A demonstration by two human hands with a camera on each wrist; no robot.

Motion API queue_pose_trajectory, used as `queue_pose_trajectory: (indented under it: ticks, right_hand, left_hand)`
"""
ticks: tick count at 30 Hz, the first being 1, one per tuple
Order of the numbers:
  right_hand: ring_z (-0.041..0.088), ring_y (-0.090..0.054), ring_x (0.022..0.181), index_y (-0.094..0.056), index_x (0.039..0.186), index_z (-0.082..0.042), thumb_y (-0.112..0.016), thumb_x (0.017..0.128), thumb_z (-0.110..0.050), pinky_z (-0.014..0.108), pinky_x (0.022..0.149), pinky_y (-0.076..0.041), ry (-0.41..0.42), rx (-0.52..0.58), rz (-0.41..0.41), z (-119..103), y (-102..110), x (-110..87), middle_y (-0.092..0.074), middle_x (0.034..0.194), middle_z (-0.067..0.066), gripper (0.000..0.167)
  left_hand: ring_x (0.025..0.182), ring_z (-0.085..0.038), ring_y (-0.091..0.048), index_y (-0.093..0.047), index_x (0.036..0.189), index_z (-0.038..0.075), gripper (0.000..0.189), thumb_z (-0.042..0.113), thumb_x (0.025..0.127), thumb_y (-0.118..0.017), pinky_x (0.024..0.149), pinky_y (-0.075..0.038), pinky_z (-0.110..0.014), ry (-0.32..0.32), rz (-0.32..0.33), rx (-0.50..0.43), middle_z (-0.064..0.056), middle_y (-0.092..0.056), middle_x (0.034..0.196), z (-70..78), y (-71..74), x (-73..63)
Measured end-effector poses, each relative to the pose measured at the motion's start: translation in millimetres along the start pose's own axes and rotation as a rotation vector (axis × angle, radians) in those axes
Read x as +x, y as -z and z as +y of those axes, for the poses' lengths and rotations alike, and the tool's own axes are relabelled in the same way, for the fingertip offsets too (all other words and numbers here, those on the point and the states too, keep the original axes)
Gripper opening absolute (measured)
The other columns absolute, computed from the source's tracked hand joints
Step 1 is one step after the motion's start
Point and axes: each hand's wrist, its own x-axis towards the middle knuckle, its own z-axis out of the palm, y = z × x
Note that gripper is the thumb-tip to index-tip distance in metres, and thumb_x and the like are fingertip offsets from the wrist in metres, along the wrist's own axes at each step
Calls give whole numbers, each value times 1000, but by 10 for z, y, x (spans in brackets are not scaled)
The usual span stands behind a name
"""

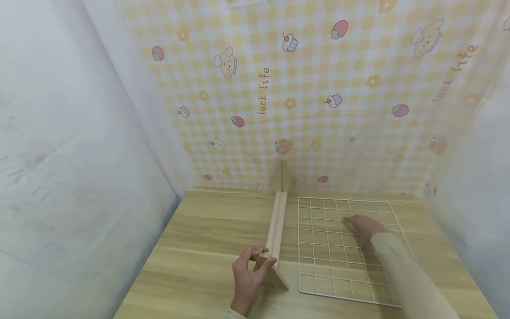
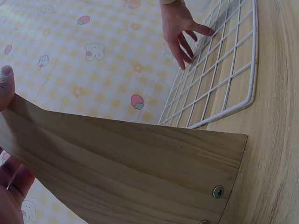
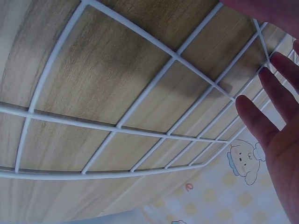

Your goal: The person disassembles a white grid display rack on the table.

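Observation:
A wooden stand has two long rails [image 1: 276, 223] joining an upright board at each end. My left hand [image 1: 249, 275] grips the top of its near end board [image 1: 276, 280], thumb on one face and fingers on the other. In the left wrist view that end board [image 2: 135, 163] shows screw heads [image 2: 217, 192] near its bottom edge. To the right, a white wire grid panel [image 1: 299, 243] lies flat on the table. Over it is my right hand [image 1: 365, 228], fingers spread and holding nothing; in the right wrist view the fingertips [image 3: 244, 103] overlap the wires.
The wood-grain table [image 1: 207, 235] runs back to a yellow checked cloth [image 1: 255, 146] with cartoon prints. The stand's far end board [image 1: 283, 177] rises close in front of that cloth. Pale sheets hang at the left side [image 1: 79, 155] and right side [image 1: 478, 177].

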Motion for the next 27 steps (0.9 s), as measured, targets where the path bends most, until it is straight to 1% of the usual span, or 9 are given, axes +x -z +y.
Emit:
queue_pose_trajectory:
  ticks: [3,5,7,11,14,18,24,27]
  right_hand:
    - [53,-52,128,-51,142,-4,-84,58,10,69,105,-42,-16,8,-12,28,-7,17,-56,139,29,91]
    - [52,-52,128,-51,142,-4,-84,59,8,68,106,-42,-29,8,-6,48,-9,27,-57,139,28,90]
    - [52,-52,128,-51,142,-4,-85,58,7,68,105,-42,-32,6,5,59,-6,33,-57,140,28,91]
    - [53,-52,128,-51,142,-5,-83,59,9,69,105,-42,-53,36,16,68,-6,35,-57,141,27,90]
    - [53,-51,129,-50,144,-6,-79,63,12,68,105,-41,-79,62,18,77,-28,33,-56,142,26,87]
    - [53,-50,129,-49,144,-5,-78,65,11,69,105,-41,-97,68,29,80,-30,2,-54,142,27,85]
    - [55,-46,132,-46,145,-1,-76,65,14,70,108,-38,-98,107,14,68,-5,-32,-49,146,30,87]
    - [54,-45,133,-45,146,0,-76,66,13,70,109,-37,-100,102,16,77,-19,-15,-49,147,29,87]
  left_hand:
    - [86,-10,-68,-63,89,10,31,8,70,-88,70,-50,-21,9,6,1,-5,-76,93,-3,-14,3]
    - [87,-9,-68,-64,90,11,30,10,71,-88,71,-50,-21,30,1,-1,-3,-77,95,-2,-35,6]
    - [87,-9,-68,-65,91,11,30,11,71,-88,71,-50,-21,33,0,-4,-3,-77,95,-4,-63,11]
    - [82,-10,-66,-66,94,11,32,13,71,-88,69,-50,-21,2,7,-2,-4,-76,95,-8,-113,21]
    - [78,-10,-65,-67,96,10,34,11,71,-88,67,-51,-21,-35,21,6,-7,-76,93,-10,-125,27]
    - [77,-10,-65,-67,97,10,34,9,70,-88,68,-51,-21,-46,19,-1,-8,-76,93,-5,-138,49]
    - [76,-11,-66,-68,97,9,35,6,69,-89,68,-52,-20,-64,12,-11,-12,-76,92,-37,-151,94]
    - [77,-11,-66,-68,97,10,33,8,71,-88,69,-53,-19,-70,4,-4,-11,-76,92,-55,-142,99]
